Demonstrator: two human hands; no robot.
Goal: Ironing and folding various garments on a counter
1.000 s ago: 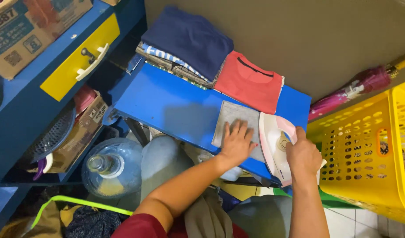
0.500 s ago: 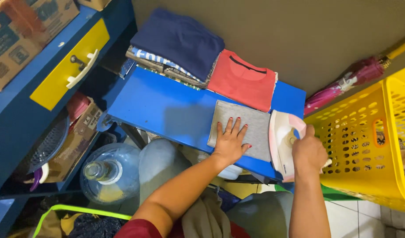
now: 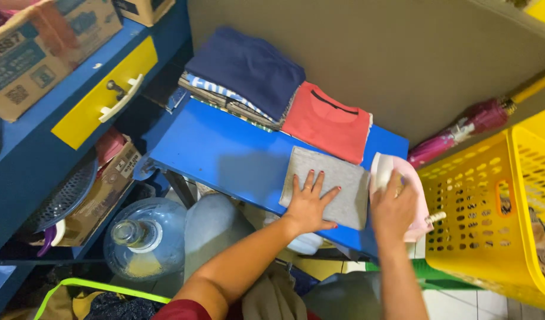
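A folded grey cloth (image 3: pixel 335 175) lies on the blue board (image 3: pixel 225 154). My left hand (image 3: pixel 309 204) presses flat on its near edge, fingers spread. Just right of the cloth stands a pink and white iron (image 3: pixel 409 184), and my right hand (image 3: pixel 394 207) grips its handle. Behind the cloth lies a folded red shirt (image 3: pixel 327 121). Left of that shirt is a stack of folded clothes with a navy piece (image 3: pixel 246 68) on top.
A yellow plastic basket (image 3: pixel 492 213) stands at the right. A pink umbrella (image 3: pixel 468 127) leans on the wall. A blue cabinet with a yellow drawer (image 3: pixel 103 95) and cardboard boxes (image 3: pixel 41 47) is at the left. A water jug (image 3: pixel 143 240) sits on the floor.
My right hand has moved the iron off the grey cloth to its right side. My left hand stays pressed on the cloth. The camera view has shifted slightly.
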